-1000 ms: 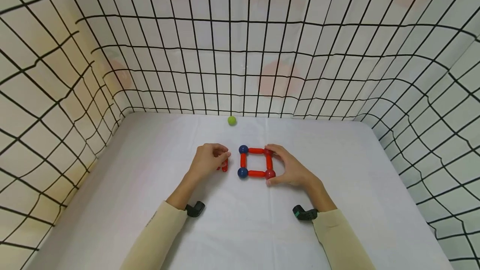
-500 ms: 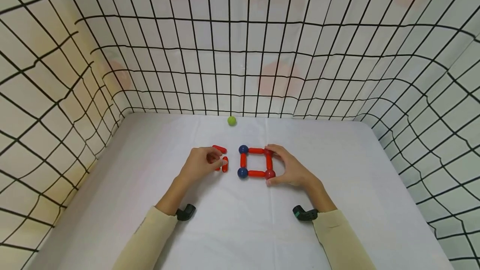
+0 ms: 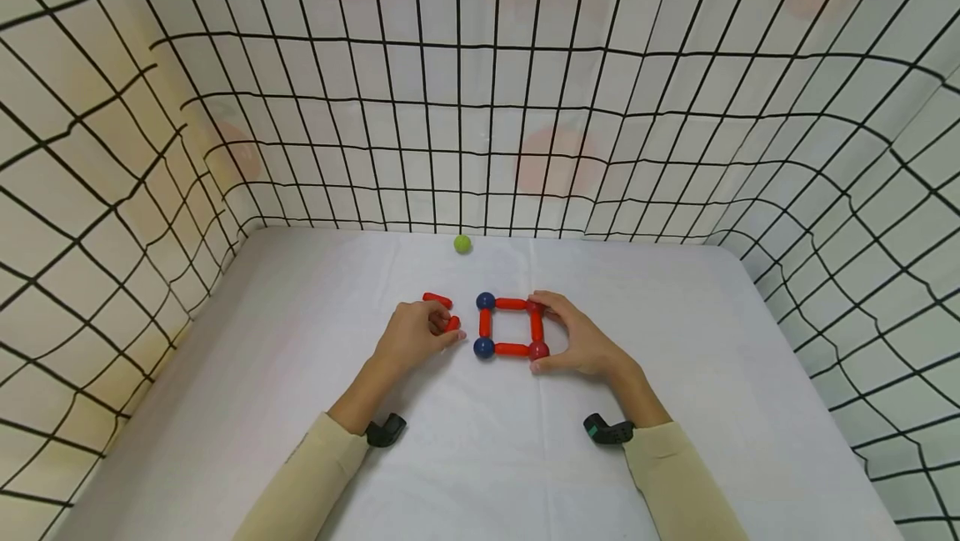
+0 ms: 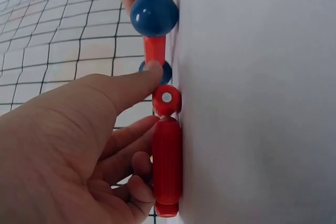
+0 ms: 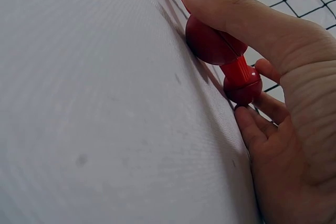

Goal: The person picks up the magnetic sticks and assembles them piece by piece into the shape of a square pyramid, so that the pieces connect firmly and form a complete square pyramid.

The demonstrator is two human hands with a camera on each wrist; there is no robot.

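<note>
A square frame point(image 3: 512, 326) of red rods lies on the white table point(image 3: 480, 458), with blue balls point(image 3: 483, 348) at its left corners and dark red balls point(image 3: 539, 350) at its right. My right hand point(image 3: 547, 331) grips the frame's right side, thumb on the near dark red ball point(image 5: 212, 40), fingers behind the far one. My left hand point(image 3: 448, 331) lies just left of the frame, its fingers curled against a loose red rod point(image 4: 167, 166) and its thumb stretched toward the near blue ball point(image 4: 154, 15). A second loose red rod point(image 3: 437, 300) lies just beyond.
A small green ball point(image 3: 462, 244) sits at the far edge of the table against the grid-patterned wall point(image 3: 480, 107). Such walls enclose the table on the left, back and right.
My left hand drew back, uncovering the far loose rod, then came right again onto the nearer rod, close to the frame. My right hand and the frame have stayed put.
</note>
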